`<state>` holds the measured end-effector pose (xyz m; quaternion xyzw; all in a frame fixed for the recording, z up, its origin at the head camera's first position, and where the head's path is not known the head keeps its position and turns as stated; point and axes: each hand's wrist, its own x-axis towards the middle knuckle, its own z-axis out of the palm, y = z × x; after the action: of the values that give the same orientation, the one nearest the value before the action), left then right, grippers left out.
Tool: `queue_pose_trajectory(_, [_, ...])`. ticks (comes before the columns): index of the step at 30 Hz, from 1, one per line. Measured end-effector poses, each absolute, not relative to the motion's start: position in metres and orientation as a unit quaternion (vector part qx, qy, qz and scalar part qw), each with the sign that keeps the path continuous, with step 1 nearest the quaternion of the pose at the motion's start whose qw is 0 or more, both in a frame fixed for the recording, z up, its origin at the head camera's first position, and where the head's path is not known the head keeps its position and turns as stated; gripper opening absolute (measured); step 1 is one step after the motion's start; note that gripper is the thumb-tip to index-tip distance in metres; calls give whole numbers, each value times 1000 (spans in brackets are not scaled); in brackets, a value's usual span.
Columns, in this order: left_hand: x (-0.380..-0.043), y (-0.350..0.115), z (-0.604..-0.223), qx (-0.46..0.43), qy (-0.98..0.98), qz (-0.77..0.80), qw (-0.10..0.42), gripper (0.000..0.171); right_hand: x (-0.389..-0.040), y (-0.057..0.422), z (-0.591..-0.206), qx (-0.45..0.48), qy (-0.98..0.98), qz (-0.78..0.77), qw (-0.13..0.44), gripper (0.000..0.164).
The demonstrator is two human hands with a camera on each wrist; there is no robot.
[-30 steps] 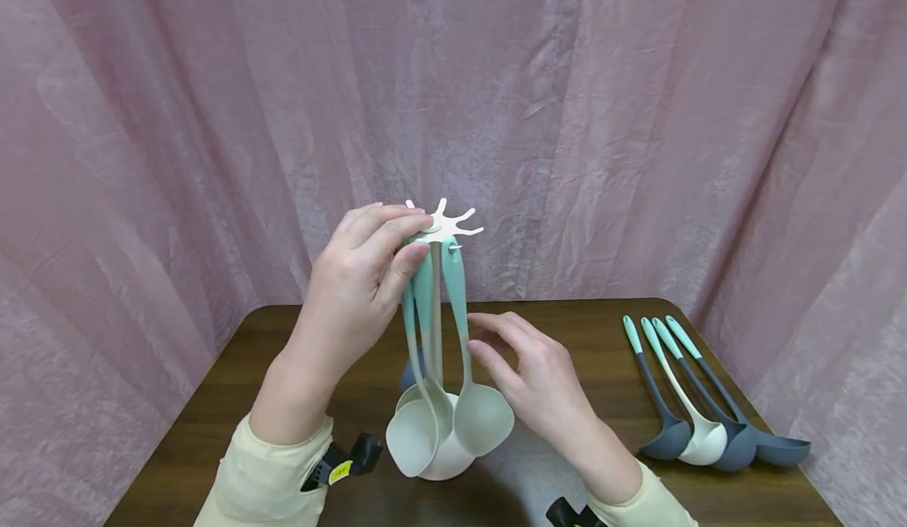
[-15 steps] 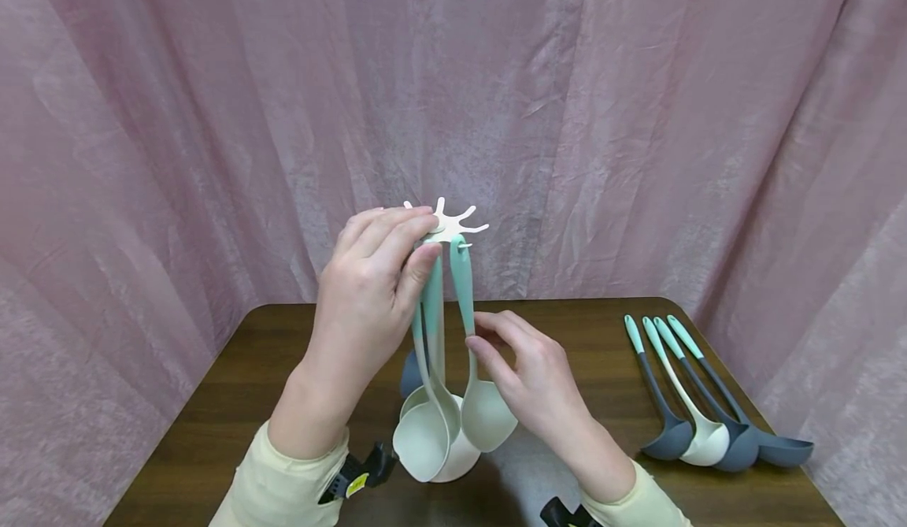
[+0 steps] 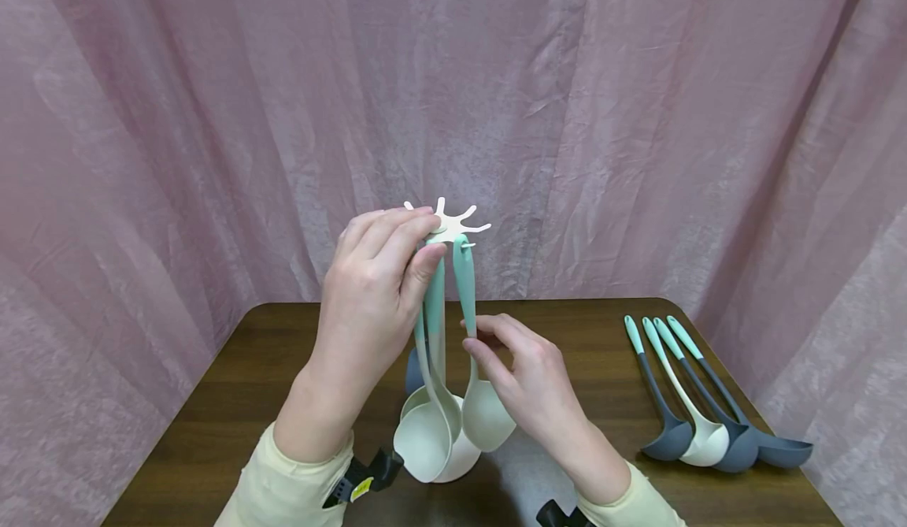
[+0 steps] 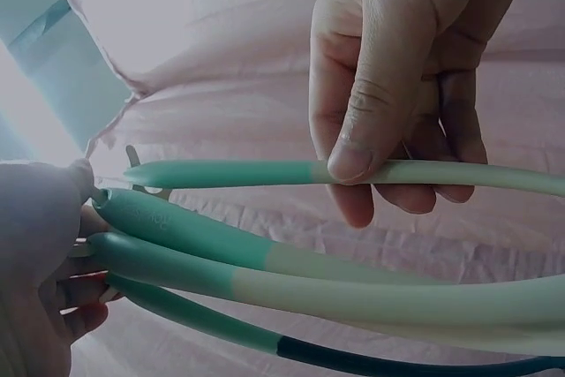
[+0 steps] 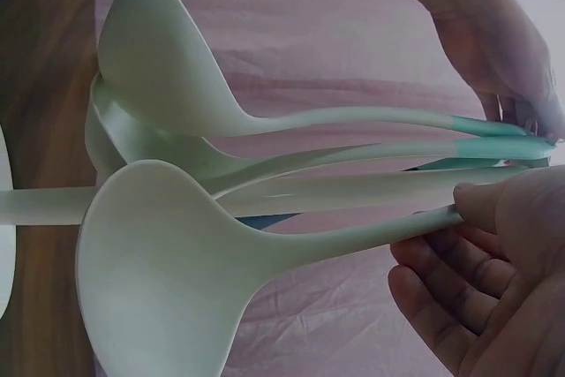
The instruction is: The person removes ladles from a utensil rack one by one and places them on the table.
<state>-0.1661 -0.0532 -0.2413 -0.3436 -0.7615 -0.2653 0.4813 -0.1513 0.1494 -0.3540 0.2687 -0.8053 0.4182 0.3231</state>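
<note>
A cream utensil stand with a spoked top (image 3: 455, 230) stands upright on the table, bearing several hanging ladles with mint handles. My left hand (image 3: 372, 275) grips its top, fingers over the disc and thumb in front. At the stand's right side, my right hand (image 3: 527, 369) pinches the handle of a cream ladle (image 3: 487, 418), which hangs from a spoke; its wide bowl (image 5: 168, 280) fills the lower left of the right wrist view. Another cream ladle (image 3: 421, 442) hangs in front. A dark ladle (image 3: 413, 371) is mostly hidden behind; its handle (image 4: 335, 358) shows in the left wrist view.
On the right of the brown table (image 3: 283, 369) lie several ladles in a row, among them a cream ladle (image 3: 707, 442) and a dark ladle (image 3: 782, 450) at the far right. A pink curtain (image 3: 524, 117) hangs behind the table.
The stand's top has shifted a little to the right with my left hand. My right fingers have moved slightly left and now pinch the ladle's handle more plainly.
</note>
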Motion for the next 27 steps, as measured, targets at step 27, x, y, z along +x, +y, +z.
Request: queue_pose_trajectory(27, [-164,-53,-242,-340,-764,-260,483,44,-148,151,-353,274,-803,411,334,15])
